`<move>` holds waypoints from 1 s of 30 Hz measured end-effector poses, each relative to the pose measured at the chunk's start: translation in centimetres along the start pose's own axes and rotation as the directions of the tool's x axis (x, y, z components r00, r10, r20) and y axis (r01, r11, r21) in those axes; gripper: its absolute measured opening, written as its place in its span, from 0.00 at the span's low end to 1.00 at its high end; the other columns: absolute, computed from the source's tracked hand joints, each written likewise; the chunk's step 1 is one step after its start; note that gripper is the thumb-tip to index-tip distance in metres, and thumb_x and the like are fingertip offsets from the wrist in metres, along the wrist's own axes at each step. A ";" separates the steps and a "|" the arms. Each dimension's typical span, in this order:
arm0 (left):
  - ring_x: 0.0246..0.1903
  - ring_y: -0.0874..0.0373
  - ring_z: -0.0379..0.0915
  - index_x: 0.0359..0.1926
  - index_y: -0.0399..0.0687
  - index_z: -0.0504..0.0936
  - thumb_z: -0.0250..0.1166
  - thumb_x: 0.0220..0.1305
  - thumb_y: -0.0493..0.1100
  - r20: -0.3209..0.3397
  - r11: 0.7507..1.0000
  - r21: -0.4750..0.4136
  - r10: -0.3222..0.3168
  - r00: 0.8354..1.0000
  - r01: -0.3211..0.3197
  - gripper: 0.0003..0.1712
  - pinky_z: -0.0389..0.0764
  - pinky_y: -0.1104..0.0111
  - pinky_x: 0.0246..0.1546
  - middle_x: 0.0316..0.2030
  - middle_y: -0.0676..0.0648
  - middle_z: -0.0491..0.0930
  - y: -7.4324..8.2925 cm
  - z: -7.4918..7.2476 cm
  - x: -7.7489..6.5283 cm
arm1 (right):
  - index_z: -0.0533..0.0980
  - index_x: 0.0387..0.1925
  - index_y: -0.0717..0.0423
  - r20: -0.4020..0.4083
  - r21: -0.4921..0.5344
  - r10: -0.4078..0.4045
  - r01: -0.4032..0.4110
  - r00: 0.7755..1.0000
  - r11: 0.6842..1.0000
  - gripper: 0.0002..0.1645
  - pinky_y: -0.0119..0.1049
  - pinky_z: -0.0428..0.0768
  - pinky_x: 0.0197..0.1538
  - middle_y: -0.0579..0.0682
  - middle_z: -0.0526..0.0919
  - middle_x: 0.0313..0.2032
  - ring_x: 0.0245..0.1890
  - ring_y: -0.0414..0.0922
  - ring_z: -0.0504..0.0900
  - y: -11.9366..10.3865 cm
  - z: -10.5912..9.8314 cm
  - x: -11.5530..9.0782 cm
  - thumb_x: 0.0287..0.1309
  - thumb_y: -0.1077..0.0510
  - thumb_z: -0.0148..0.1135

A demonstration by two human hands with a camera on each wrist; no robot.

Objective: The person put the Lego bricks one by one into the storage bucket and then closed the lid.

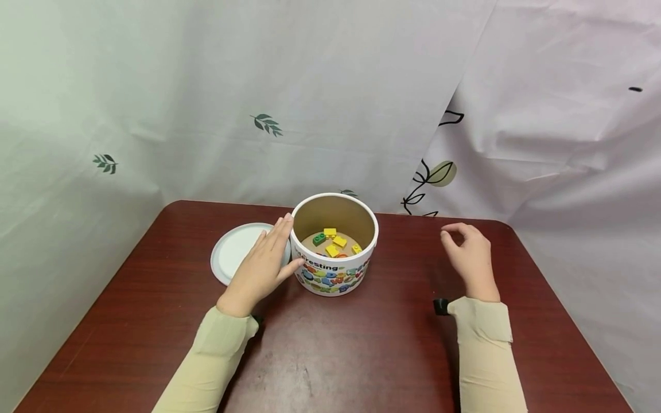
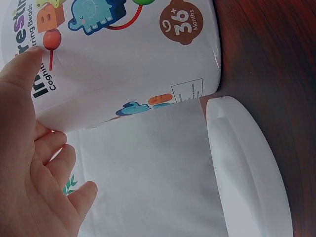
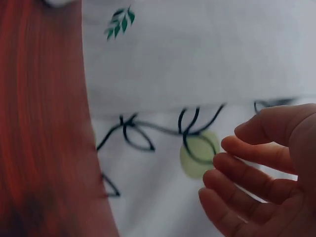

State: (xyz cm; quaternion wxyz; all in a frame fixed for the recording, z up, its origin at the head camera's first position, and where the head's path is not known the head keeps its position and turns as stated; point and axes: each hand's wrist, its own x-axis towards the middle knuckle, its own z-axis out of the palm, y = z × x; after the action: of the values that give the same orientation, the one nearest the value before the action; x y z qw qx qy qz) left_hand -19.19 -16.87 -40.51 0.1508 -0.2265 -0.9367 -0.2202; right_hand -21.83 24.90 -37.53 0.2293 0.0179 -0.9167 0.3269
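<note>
A round white bucket [image 1: 310, 275] printed with colourful pictures and lettering stands uncovered on the table. Several yellow bricks [image 1: 339, 241], a green brick [image 1: 319, 239] and some partly hidden red pieces lie on its floor. My left hand [image 1: 262, 263] is at the bucket's left side, fingers extended near the rim and thumb against the printed wall; the left wrist view shows the thumb on the lettering. My right hand [image 1: 469, 255] hovers above the table's right part, holding nothing, its fingers loosely bent and the thumb near the index finger.
A white round lid [image 1: 232, 252] lies on the table left of the bucket, partly behind my left hand. The dark red wooden table [image 1: 351, 355] meets a pale curtain [image 1: 330, 103] with leaf prints along its back edge.
</note>
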 end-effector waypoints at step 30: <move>0.78 0.48 0.47 0.81 0.42 0.48 0.66 0.69 0.57 0.007 1.000 0.008 -0.005 1.000 0.005 0.52 0.54 0.43 0.73 0.79 0.43 0.50 0.0 -0.1 -0.1 | 0.74 0.56 0.74 0.268 -0.204 0.461 -0.418 0.846 0.885 0.24 0.60 0.75 0.52 0.70 0.83 0.43 0.49 0.67 0.76 8.2 -2.6 -0.8 0.67 0.58 0.59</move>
State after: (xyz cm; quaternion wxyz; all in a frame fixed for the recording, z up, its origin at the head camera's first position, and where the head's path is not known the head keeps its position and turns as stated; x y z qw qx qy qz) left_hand -19.09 -16.92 -40.45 0.1480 -0.2245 -0.9386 -0.2163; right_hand -21.55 32.84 -41.02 0.0029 -0.1578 -0.9408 0.2999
